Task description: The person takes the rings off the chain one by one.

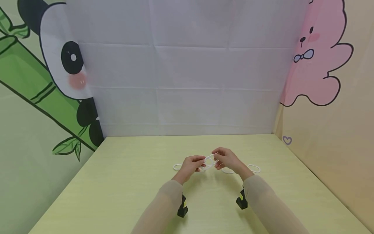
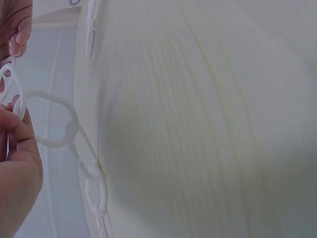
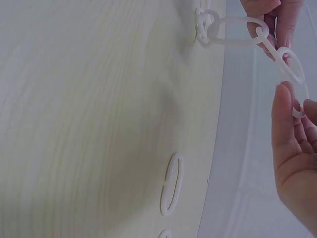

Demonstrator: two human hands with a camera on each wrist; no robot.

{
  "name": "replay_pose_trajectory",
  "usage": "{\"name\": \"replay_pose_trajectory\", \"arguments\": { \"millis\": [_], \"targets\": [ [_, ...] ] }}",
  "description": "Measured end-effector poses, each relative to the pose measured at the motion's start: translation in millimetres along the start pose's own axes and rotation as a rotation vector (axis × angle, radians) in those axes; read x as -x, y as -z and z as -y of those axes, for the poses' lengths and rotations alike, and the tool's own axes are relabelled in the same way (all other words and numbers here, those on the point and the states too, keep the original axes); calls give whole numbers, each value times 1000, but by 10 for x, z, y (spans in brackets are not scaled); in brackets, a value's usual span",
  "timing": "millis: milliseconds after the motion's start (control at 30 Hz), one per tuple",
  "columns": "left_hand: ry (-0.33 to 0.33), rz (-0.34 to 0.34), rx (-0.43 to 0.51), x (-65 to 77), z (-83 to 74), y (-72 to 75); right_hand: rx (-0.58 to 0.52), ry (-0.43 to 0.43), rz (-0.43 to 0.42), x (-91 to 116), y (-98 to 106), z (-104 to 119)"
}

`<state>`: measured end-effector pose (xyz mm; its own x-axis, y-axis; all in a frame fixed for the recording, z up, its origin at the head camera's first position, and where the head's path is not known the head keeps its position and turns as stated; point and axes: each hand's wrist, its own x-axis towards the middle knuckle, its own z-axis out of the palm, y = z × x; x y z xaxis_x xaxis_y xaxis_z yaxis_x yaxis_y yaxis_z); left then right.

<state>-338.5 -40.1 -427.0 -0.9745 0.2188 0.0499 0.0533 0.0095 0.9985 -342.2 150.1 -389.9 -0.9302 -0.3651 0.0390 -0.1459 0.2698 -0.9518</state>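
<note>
Both hands are raised close together over the table. My left hand (image 1: 191, 165) pinches a white plastic chain link, with several joined links (image 2: 57, 96) hanging from it to the table. My right hand (image 1: 229, 160) holds another white oval link (image 3: 292, 64) between thumb and fingers. The two held links meet and overlap between the hands. In the right wrist view, my right hand (image 3: 297, 158) is below and my left hand (image 3: 272, 20) above; part of the left-hand link is hidden behind fingers.
A loose white link (image 1: 228, 171) lies on the table below my right hand, and another (image 1: 254, 168) lies farther right. The chain's end (image 1: 177, 167) rests left of my left hand. A white cloth backdrop (image 1: 187, 91) stands behind the pale wood-grain table (image 1: 131, 182).
</note>
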Motion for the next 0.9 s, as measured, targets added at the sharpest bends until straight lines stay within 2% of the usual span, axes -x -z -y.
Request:
{"name": "replay_pose_trajectory", "arguments": {
  "millis": [267, 467, 667, 900],
  "targets": [
    [12, -14, -12, -3, 5, 7, -26, 21, -41, -15, -9, -23],
    [5, -13, -29, 20, -7, -5, -34, 7, -21, -14, -31, -9],
    [-7, -4, -43, 7, 8, -10, 9, 47, -9, -17, -50, 0],
    [-9, -1, -41, -6, 6, -11, 43, 33, -38, -44, -77, -14]
  ]
}}
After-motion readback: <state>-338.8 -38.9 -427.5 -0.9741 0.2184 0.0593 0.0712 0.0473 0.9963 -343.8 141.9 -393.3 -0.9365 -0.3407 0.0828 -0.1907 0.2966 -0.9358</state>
